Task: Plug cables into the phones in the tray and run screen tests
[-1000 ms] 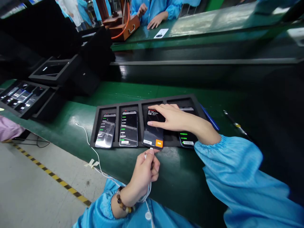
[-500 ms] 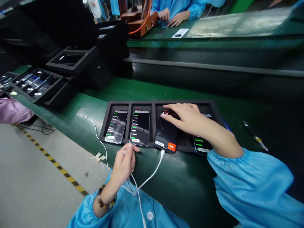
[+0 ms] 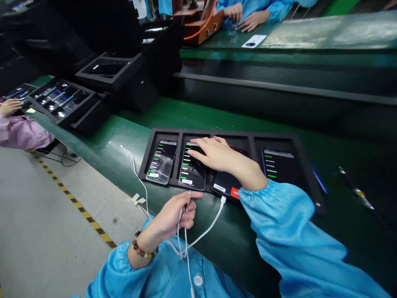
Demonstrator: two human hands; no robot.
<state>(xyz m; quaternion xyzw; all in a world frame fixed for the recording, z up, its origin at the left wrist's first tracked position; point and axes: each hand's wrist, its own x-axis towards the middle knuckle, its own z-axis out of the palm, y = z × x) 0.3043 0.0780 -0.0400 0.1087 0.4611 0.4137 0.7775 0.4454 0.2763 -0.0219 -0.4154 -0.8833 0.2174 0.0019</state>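
A black foam tray (image 3: 276, 135) lies on the bench with a phone in each compartment. My right hand (image 3: 223, 156), fingers stretched out, rests over the upper part of the second phone (image 3: 192, 171) from the left; whether every fingertip touches it I cannot tell. Just below that phone, my left hand (image 3: 173, 212) pinches white charging cables (image 3: 178, 227), one plug pointing at the phone's lower edge. The third phone (image 3: 221, 179), partly under my right wrist, shows a red patch and has a white cable (image 3: 213, 223) at its bottom edge. The leftmost phone (image 3: 161, 162) and the rightmost phone (image 3: 274, 161) display text lists.
A loose white cable (image 3: 135, 165) trails over the bench's left edge, near tape (image 3: 136, 199). A blue pen (image 3: 320, 181) and another pen (image 3: 356, 191) lie to the right. Black phone trays (image 3: 62, 101) stand at left. Co-workers' hands (image 3: 254, 20) show across the bench and far left.
My right hand has moved left from the third phone to the second, uncovering the rightmost phone. My left hand has turned, bringing a cable plug up by the second phone. The view has shifted slightly.
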